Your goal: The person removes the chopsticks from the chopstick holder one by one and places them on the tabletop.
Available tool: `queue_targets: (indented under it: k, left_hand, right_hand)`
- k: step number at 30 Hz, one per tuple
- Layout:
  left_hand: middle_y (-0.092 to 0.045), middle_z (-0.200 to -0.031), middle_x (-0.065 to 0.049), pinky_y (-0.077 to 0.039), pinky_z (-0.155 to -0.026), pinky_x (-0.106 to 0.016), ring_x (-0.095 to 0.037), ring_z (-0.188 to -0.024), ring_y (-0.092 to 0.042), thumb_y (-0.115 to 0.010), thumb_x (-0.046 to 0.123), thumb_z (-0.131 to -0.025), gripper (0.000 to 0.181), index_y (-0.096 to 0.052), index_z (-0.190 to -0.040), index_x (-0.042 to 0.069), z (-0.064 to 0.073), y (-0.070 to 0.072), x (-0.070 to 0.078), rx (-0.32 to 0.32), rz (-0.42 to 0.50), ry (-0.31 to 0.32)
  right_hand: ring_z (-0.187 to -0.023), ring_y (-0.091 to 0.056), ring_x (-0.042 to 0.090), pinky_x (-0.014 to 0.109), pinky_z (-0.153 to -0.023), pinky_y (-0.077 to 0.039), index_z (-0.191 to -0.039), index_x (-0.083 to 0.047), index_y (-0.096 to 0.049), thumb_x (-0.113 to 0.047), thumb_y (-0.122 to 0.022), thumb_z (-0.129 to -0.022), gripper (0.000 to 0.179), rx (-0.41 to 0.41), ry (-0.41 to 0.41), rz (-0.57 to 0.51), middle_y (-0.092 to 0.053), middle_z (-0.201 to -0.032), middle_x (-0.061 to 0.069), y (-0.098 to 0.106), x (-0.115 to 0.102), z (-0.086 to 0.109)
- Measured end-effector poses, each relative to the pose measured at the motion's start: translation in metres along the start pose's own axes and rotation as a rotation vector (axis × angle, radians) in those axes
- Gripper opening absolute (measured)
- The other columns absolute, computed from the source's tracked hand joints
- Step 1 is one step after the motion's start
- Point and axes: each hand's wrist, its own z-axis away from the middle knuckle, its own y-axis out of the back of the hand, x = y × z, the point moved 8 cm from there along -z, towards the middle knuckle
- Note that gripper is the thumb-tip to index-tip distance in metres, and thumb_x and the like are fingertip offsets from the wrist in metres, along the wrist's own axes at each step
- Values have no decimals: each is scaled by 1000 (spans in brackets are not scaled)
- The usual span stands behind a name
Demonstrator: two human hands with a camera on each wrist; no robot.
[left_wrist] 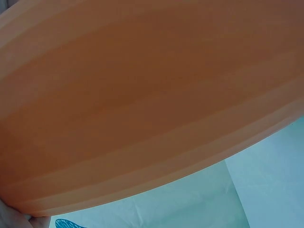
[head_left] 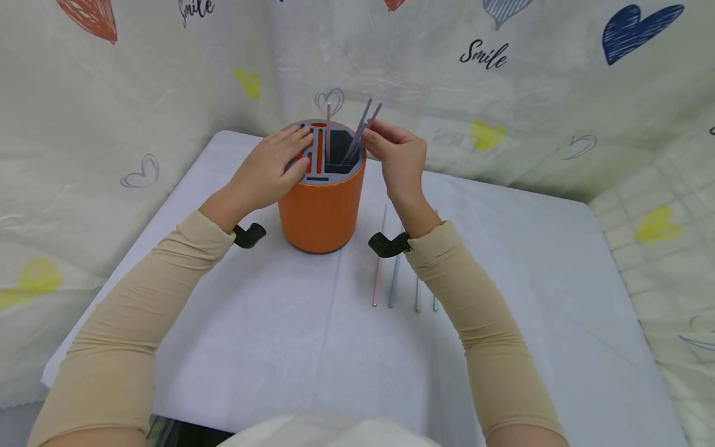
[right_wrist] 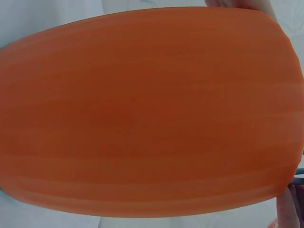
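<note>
An orange round utensil holder with a grey slotted top stands upright on the table. My left hand rests on the left part of that top, fingers stretched over the slots. With thumb and fingertips, my right hand pinches a thin purplish stick at the right rim, its lower end in the large dark compartment. A bluish-grey stick leans close beside it, and a pinkish stick stands upright at the compartment's left side. Both wrist views are mostly filled by the holder's orange wall.
On the white-covered table, several thin sticks lie side by side: a pink one, a blue one, and others partly hidden under the right forearm. A printed cloth hangs behind the table's far edge.
</note>
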Motion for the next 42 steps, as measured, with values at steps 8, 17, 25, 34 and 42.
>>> queue_targets:
  k: [8,17,25,34,42]
  left_hand:
    - [-28,-151,-9,-11,-119,-37,-23,-143,-16,-31,31,-99,52,-33,-144,6,0,0,1,-2,-2,-7]
    - [-29,-151,-8,-12,-119,-38,-23,-143,-16,-31,32,-99,52,-34,-144,6,1,1,0,7,5,-2]
    - [-28,-151,-9,-11,-119,-38,-23,-143,-15,-31,31,-99,52,-33,-144,6,2,1,1,4,8,0]
    - [-28,-151,-8,-11,-119,-37,-23,-143,-16,-31,32,-99,52,-33,-144,6,2,2,0,5,5,2]
    - [-29,-151,-9,-11,-119,-37,-23,-143,-16,-31,32,-99,52,-33,-144,6,3,2,0,11,6,1]
  right_hand:
    - [-77,-71,16,31,-78,-57,-99,8,-70,-3,-75,-73,29,24,26,-51,-72,-81,6,2,-7,-6]
    - [-79,-70,20,31,-81,-56,-91,4,-73,-3,-78,-70,23,50,121,-118,-72,-81,8,5,-59,-7]
    - [-76,-69,22,32,-79,-57,-89,7,-72,0,-76,-71,20,103,260,-142,-70,-77,11,11,-109,8]
    - [-73,-69,25,34,-77,-57,-88,11,-70,6,-73,-71,18,188,405,-220,-69,-76,17,24,-151,22]
    - [-68,-67,31,35,-72,-57,-85,15,-69,7,-76,-68,20,207,514,-206,-67,-73,22,51,-167,29]
